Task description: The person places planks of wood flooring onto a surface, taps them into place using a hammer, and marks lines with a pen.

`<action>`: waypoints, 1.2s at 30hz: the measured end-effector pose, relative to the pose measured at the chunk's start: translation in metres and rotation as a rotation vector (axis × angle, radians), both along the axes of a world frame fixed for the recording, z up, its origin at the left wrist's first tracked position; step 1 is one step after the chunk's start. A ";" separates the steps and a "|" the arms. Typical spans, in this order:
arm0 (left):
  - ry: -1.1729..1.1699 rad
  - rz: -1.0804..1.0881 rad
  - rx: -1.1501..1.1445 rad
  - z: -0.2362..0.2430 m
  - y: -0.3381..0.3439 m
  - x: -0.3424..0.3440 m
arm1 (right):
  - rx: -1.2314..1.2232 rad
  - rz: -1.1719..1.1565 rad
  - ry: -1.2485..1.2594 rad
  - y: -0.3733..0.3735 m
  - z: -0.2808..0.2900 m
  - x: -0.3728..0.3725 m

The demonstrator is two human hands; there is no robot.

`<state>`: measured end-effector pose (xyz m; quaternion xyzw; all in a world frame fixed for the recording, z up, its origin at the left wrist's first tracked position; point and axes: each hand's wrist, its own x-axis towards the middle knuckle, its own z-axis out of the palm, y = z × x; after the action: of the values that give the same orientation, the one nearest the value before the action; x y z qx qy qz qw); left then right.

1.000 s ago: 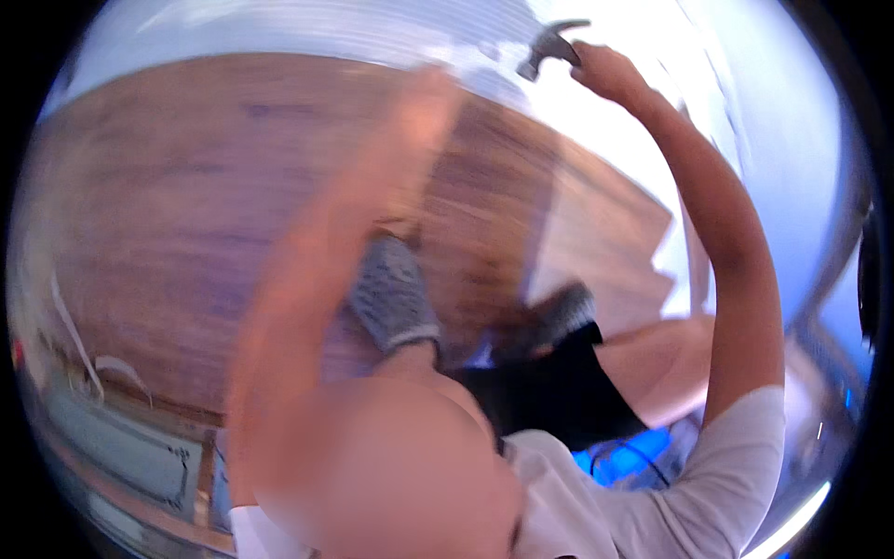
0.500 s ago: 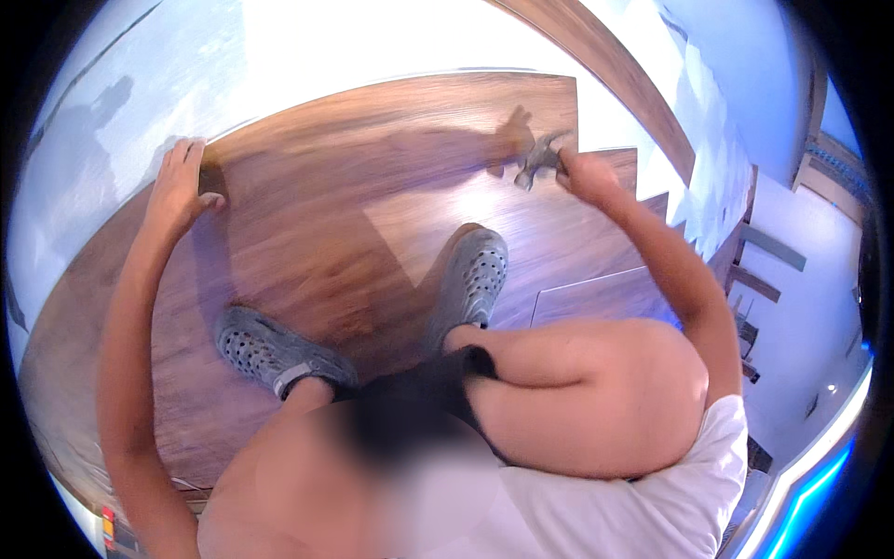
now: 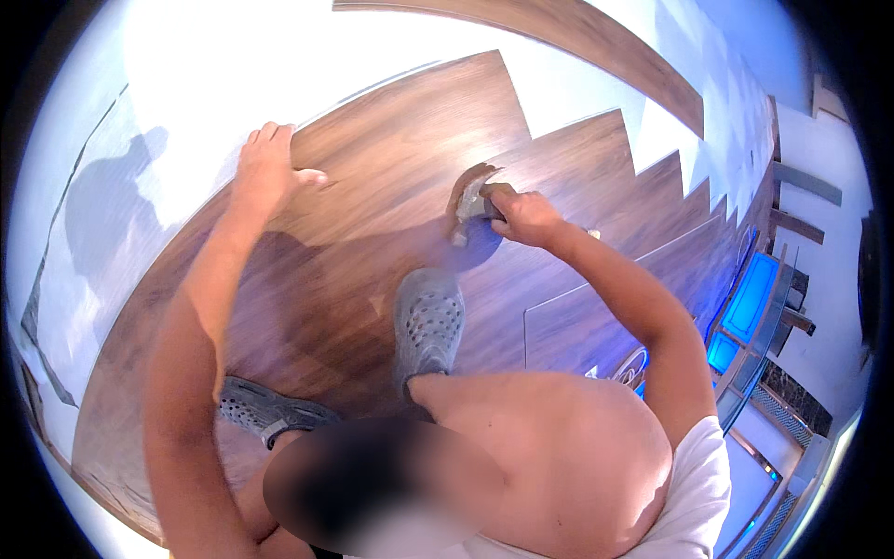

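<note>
My left hand [image 3: 265, 172] lies over the far-left edge of the wood-look floor planks [image 3: 372, 163], fingers together and stretched out, with the thumb apart on the plank surface. In my right hand [image 3: 531, 219] is a claw hammer [image 3: 465, 200], gripped close to its head and held over the planks, right of centre. Most of its handle is hidden by my fist. Whether the hammer touches the floor I cannot tell. The planks end in a stepped edge toward the upper right.
My feet in grey perforated clogs [image 3: 428, 321] stand on the planks. A loose long plank [image 3: 596, 42] lies on the pale underlay [image 3: 233, 65] beyond the stepped edge. A thin flat panel [image 3: 577, 317] lies right of my feet. Blue-lit furniture [image 3: 750, 298] stands at the far right.
The view has swung round. My right hand has brought the hammer nearer to the middle, away from the stepped plank edge. The left hand stays at the far plank edge.
</note>
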<state>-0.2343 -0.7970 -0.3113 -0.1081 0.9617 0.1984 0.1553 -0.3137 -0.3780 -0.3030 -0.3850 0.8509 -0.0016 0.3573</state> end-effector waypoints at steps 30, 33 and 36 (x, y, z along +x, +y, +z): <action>0.242 0.169 -0.125 -0.017 0.036 0.009 | 0.234 0.621 0.396 -0.273 0.047 -0.235; 0.270 0.152 -0.126 -0.016 0.038 0.008 | 0.243 0.642 0.390 -0.272 0.045 -0.238; 0.281 0.142 -0.111 -0.014 0.038 0.009 | 0.252 0.664 0.376 -0.273 0.045 -0.239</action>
<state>-0.2252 -0.7591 -0.3250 -0.1553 0.9734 0.1684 -0.0011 -0.5526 -0.6506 -0.2583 -0.5858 0.7244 0.2889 0.2207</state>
